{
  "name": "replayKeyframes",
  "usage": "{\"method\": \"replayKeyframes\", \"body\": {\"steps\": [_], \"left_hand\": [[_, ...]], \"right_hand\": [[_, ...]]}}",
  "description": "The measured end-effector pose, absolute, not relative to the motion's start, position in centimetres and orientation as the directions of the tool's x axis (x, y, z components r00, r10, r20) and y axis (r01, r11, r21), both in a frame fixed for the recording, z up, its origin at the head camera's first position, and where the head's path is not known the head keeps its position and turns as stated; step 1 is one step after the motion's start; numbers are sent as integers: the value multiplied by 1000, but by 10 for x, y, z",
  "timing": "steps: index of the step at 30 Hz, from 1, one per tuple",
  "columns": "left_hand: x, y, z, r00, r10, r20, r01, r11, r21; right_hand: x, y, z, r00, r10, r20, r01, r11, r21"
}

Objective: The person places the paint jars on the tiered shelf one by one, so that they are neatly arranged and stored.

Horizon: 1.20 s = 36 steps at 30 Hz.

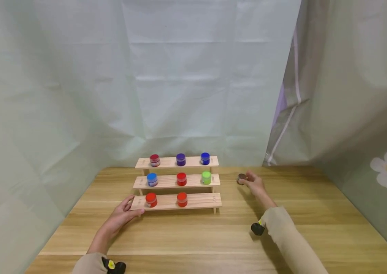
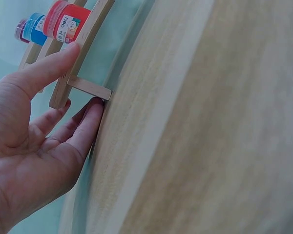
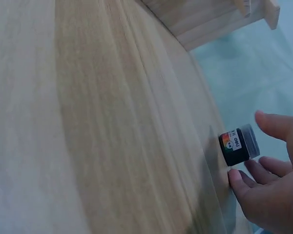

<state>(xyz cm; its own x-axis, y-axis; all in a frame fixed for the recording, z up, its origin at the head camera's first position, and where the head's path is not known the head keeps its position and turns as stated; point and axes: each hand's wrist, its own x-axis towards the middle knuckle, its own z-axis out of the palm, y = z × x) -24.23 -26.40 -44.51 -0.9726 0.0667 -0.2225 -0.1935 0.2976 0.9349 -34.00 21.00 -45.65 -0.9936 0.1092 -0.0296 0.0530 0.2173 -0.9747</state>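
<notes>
A three-tier wooden stand [image 1: 198,201] bears small paint jars on its steps. At its left end my left hand [image 1: 121,217] grips the lowest step, thumb [image 2: 63,61] along the front edge and the other fingers curled by the end and the short leg [image 2: 90,87]. To the right of the stand, a dark paint jar [image 3: 237,146] with a clear lid stands on the table. Around it is my right hand [image 1: 256,185], with the thumb [image 3: 273,124] apart from the lid and the fingertips [image 3: 237,181] close to the jar's side.
Top step: dark red [image 1: 154,160], purple [image 1: 181,160] and blue [image 1: 205,158] jars. Middle: light blue [image 1: 152,179], red [image 1: 181,179] and green [image 1: 206,177]. Bottom: red jars at left [image 1: 151,199] and centre [image 1: 181,199]. Pale curtains [image 1: 193,95] hang behind the wooden table [image 1: 180,243].
</notes>
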Motion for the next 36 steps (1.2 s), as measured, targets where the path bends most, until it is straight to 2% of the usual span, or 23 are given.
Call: {"method": "replayKeyframes", "body": {"steps": [28, 36], "left_hand": [[-241, -260, -444, -974, 78, -211, -179, 298, 938], [-237, -261, -442, -973, 64, -221, -195, 285, 939]], "right_hand": [[-340, 210, -463, -981, 191, -43, 94, 270, -958], [-337, 212, -461, -983, 174, -52, 94, 245, -965]]}}
